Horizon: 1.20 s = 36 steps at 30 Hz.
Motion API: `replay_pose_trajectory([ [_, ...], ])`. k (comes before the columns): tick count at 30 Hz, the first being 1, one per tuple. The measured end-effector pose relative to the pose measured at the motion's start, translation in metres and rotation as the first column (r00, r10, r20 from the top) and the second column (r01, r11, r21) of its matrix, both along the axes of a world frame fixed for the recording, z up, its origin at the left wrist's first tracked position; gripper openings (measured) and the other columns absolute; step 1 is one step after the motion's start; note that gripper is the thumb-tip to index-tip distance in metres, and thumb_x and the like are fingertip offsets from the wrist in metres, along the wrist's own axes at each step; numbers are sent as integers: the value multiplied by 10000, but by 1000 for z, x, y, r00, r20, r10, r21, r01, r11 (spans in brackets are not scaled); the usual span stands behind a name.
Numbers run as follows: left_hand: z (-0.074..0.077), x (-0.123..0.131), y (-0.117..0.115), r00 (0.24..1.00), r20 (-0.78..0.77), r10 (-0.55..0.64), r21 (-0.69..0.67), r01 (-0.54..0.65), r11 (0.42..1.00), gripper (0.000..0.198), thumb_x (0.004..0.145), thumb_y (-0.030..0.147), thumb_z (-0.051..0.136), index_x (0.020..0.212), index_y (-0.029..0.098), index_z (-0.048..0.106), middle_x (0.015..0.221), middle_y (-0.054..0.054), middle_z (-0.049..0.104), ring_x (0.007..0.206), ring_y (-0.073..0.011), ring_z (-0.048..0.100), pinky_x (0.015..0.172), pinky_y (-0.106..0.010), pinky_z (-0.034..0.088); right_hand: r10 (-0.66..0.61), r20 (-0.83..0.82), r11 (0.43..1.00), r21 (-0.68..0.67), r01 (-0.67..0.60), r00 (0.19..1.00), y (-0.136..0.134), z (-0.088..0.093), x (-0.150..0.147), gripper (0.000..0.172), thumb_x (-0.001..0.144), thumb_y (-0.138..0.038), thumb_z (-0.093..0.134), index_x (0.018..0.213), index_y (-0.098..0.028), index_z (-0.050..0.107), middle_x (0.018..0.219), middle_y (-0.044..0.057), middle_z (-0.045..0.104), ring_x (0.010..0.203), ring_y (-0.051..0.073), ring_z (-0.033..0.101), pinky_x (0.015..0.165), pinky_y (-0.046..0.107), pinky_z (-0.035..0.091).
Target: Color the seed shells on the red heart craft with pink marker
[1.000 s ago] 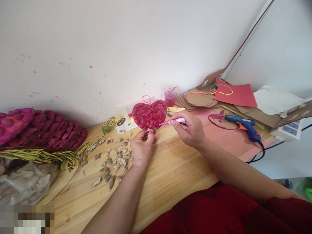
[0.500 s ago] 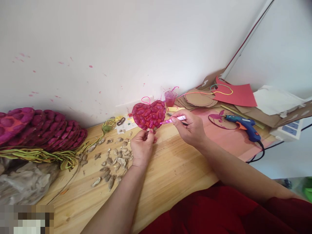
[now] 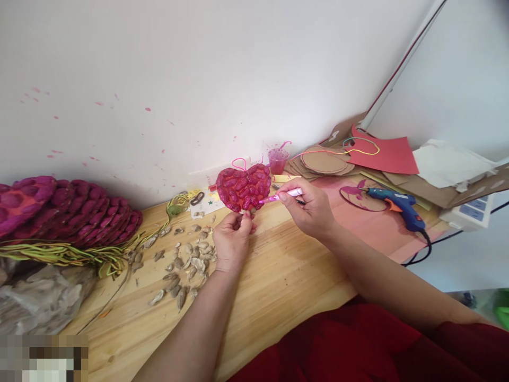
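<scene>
My left hand [image 3: 234, 237] pinches the bottom point of a heart-shaped ornament [image 3: 243, 187] between thumb and fingers, holding it upright above the table. Magenta-painted peanut shells cover the heart, and a pink cord loop [image 3: 239, 164] rises from its top notch. In my right hand [image 3: 309, 208] is a slim paint brush with a white handle [image 3: 295, 192]; its pink-stained tip lies at the heart's lower right edge. Behind them, a clear plastic cup of magenta paint [image 3: 278, 161] stands against the wall.
Loose peanut shells [image 3: 194, 260] lie left of my left hand. A stack of magenta shell-covered pieces [image 3: 67, 209] and yellow-green cords [image 3: 71, 252] are at far left. On the right are cardboard pieces [image 3: 324, 159], red paper [image 3: 392, 154], a blue glue gun [image 3: 403, 204] and a power strip [image 3: 471, 212].
The heart has shifted very slightly to the right. The brush tip has moved a little left along the heart's lower right edge; both grips are the same.
</scene>
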<state>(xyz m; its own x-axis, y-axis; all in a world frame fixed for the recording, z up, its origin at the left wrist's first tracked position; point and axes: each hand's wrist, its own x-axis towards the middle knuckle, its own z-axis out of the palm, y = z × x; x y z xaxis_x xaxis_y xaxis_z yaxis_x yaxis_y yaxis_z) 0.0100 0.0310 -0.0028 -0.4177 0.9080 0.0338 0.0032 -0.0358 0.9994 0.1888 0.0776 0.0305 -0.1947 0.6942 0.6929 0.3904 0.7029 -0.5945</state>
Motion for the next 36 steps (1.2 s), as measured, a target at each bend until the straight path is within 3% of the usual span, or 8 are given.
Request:
replay_pose_trajectory([
  [2,1,0,0,1000,-5,-5,-5,5,1000,300,717,457,722,715,157,727,665,-51,724,522,-144,618,529,-254,507,24,22,1000,-17,-24,999,-1,1,0,75,952,-278,609,921,-215,634,841,24,711,734,152,638,665,289,499],
  [8,-1,0,1,1000,4,-11,1,11,1000,301,723,458,729,720,158,727,701,-59,740,536,-147,627,537,-260,519,-71,29,997,-3,71,997,1,1,0,92,956,-298,596,928,-214,622,854,44,700,773,174,639,668,303,502],
  [16,-3,-1,1,1000,27,-8,4,8,1000,292,719,444,734,736,152,737,704,-53,740,538,-144,625,541,-259,526,41,31,999,-27,-40,999,-3,5,-2,34,925,-227,614,913,-209,641,857,29,709,752,156,636,681,291,491],
  [23,-2,0,1,1000,18,-18,8,17,1000,295,727,444,735,746,149,744,713,-55,745,541,-143,625,547,-260,528,75,-77,991,-103,-82,994,1,3,-4,99,910,-298,675,891,-201,666,792,0,703,651,121,587,598,256,448],
  [33,-3,0,1,999,37,-18,14,17,1000,294,729,440,740,733,146,739,736,-62,752,544,-143,627,539,-256,527,-18,-17,1000,-20,18,1000,2,0,-1,108,958,-282,602,924,-193,652,842,37,713,717,144,615,654,281,475],
  [36,-3,-1,1,999,39,-16,14,16,1000,287,728,434,737,738,147,743,724,-57,749,541,-141,623,542,-255,526,12,-10,1000,-17,-12,1000,1,0,-1,100,963,-281,599,943,-200,654,866,38,724,734,149,627,679,291,485],
])
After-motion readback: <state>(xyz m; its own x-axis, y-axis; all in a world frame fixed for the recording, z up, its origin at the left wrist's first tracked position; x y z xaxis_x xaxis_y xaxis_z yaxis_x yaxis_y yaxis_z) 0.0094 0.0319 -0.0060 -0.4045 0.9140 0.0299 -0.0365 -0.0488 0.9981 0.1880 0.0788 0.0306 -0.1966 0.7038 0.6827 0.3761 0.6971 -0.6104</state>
